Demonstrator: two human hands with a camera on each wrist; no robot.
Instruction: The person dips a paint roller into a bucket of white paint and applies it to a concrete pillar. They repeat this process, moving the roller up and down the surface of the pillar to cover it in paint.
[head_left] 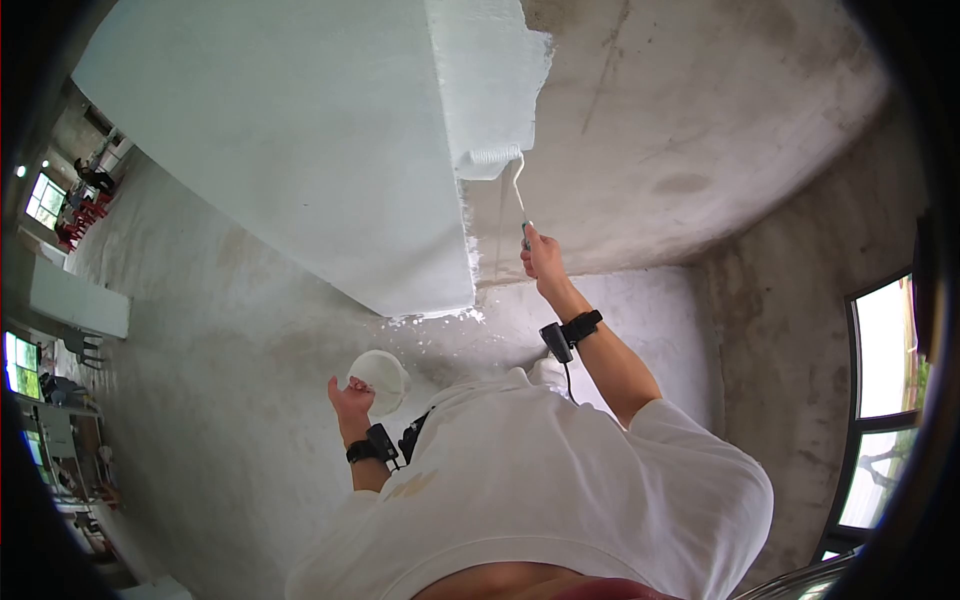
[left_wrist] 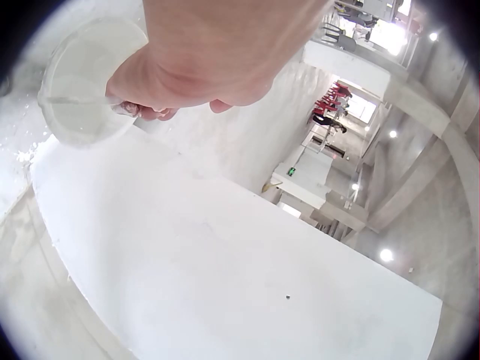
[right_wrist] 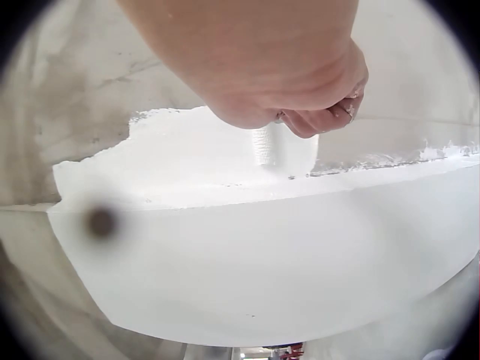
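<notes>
**Head view alone showed both hands at once: roller on the wall, paint tub held low**

Head view took in the whole scene. The right hand (head_left: 543, 258) was raised toward twelve o'clock, its fingers wrapped tight round the handle of a paint roller (head_left: 490, 162), whose sleeve lay against the wall (head_left: 700, 120) right at the ragged edge where fresh white paint met bare grey concrete. At about eight o'clock from that hand, well apart and lower, the left hand (head_left: 350, 400) held a round white tub (head_left: 380, 380) by its rim, close to the person's white shirt (head_left: 560, 470). Black wrist straps sat on both forearms. Windows (head_left: 885, 400) showed at three o'clock.

The right wrist view gave what the head view could not: the roller sleeve (right_wrist: 271, 146) close up, its nap textured, poking out just beneath the curled fingers (right_wrist: 330, 116), touching the painted patch. The handle itself was hidden by the hand there.

The left wrist view showed the tub (left_wrist: 82, 82) at ten o'clock, pale and translucent, with the fingers (left_wrist: 150, 111) curled over its edge and clamped on it. It also revealed a painted white beam face (left_wrist: 225, 277) and, far off at two o'clock, red chairs (left_wrist: 334, 101).
</notes>
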